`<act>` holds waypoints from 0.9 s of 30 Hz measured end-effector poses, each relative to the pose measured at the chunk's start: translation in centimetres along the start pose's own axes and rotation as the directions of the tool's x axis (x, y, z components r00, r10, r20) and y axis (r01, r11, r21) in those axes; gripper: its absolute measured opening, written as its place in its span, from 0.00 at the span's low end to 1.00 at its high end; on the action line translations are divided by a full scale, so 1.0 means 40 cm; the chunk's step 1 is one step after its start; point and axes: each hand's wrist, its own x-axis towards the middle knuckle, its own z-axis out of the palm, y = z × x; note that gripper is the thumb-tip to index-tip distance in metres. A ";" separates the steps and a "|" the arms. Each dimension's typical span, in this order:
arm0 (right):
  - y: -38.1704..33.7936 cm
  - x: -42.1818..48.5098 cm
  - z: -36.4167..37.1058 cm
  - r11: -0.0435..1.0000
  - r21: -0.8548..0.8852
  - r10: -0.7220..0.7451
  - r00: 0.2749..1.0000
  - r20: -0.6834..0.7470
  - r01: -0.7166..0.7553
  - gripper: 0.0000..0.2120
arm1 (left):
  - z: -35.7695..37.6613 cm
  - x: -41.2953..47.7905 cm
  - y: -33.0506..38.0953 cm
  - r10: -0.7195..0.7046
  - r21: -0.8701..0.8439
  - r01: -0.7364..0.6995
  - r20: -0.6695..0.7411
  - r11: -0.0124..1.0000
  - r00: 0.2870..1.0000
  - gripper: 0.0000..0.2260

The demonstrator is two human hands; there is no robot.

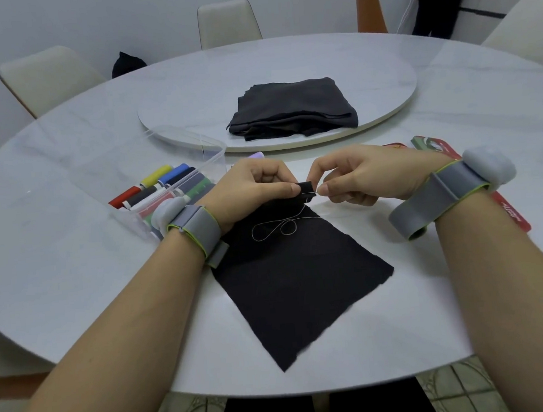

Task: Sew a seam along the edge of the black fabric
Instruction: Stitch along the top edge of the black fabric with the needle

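- black fabric [296,285]: flat rectangular piece on the white round tabletop [74,270], set diagonally, near corner close to the tabletop's front edge, far end lifted between both hands
- left hand [255,187]: grip clenched on the fabric's far edge, thumb and curled fingers pinching a small folded bit of it; wrist rests on the fabric
- right hand [355,176]: grip pinched, thumb and forefinger closed on a thin needle [315,193] just right of the folded edge; needle tiny, its tip against the fold; cannot tell if it is through the cloth
- pale thread [273,230]: runs down from the pinched spot, lies in loose loops on the fabric just below the hands
- grey wristbands with green trim on both wrists, left [197,231], right [441,195]
- clear plastic box [207,152] left of the hands, touching or just behind the left wrist; holds thread spools [164,178] in yellow, blue, red, black, white, green
- folded stack of dark cloth [291,106] on the round turntable [192,127] at mid-tabletop, well apart from the hands
- red card pack [511,216] under or beside the right wrist; green pack [428,146] behind the right hand
- pale chairs [49,77] round the far side, one orange [368,6]
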 end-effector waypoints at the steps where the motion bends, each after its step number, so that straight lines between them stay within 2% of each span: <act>1: 0.001 0.000 0.001 1.000 0.003 -0.001 1.000 0.003 0.001 0.04 | 0.001 -0.001 0.000 0.001 0.008 -0.001 0.003 1.000 1.000 0.06; 8: 0.001 0.001 0.001 1.000 -0.005 0.006 1.000 0.000 -0.006 0.04 | 0.000 0.000 -0.005 0.009 0.018 -0.009 0.015 1.000 1.000 0.10; 20: -0.003 0.006 0.009 1.000 -0.019 -0.007 1.000 -0.016 0.007 0.06 | 0.002 -0.001 0.003 -0.002 0.051 0.001 0.006 0.999 1.000 0.05; 27: -0.001 0.005 0.005 0.995 -0.099 0.012 0.998 -0.066 -0.019 0.05 | 0.007 0.004 0.007 0.001 0.124 0.002 -0.025 0.992 1.000 0.05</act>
